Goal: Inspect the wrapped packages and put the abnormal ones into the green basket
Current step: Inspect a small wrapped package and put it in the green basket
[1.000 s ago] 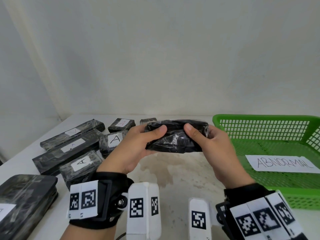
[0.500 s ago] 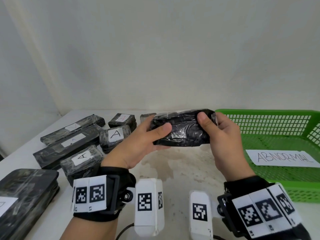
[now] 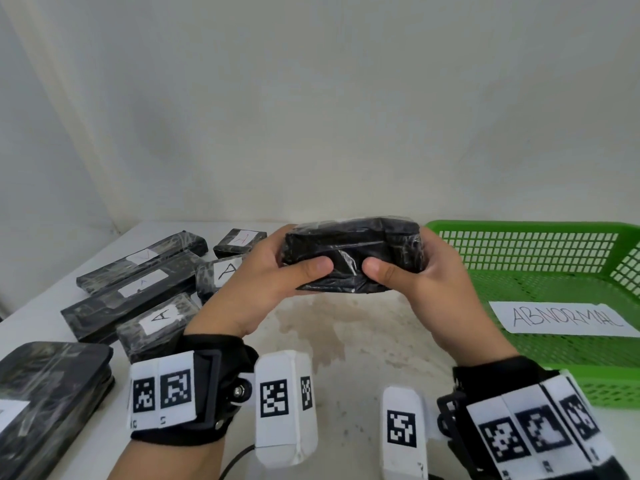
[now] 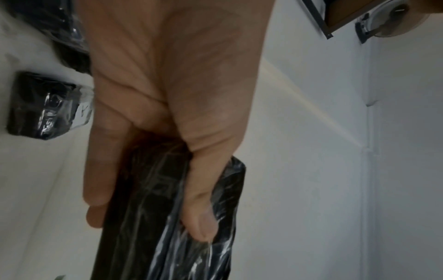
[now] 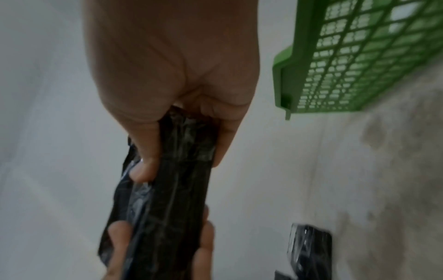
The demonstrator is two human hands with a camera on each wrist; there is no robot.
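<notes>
I hold a black package wrapped in clear film [image 3: 353, 252] in the air above the table, level and lengthwise between both hands. My left hand [image 3: 277, 271] grips its left end, thumb on the near face. My right hand [image 3: 415, 271] grips the right end the same way. No label shows on the faces turned to me. The left wrist view shows the package [image 4: 167, 217] pinched between my thumb and fingers; the right wrist view shows the package [image 5: 167, 189] held likewise. The green basket [image 3: 519, 230] stands at the right with a paper reading ABNORMAL [image 3: 564, 318] lying inside.
Several wrapped black packages lie on the left of the white table, some with white labels marked A [image 3: 161, 317]. A large flat wrapped package [image 3: 45, 389] sits at the near left. The stained table top [image 3: 346, 337] lies below my hands. A wall stands close behind.
Both hands have turned the package about its long axis and brought the thumbs closer together at its middle. It stays in the air, a little left of the basket.
</notes>
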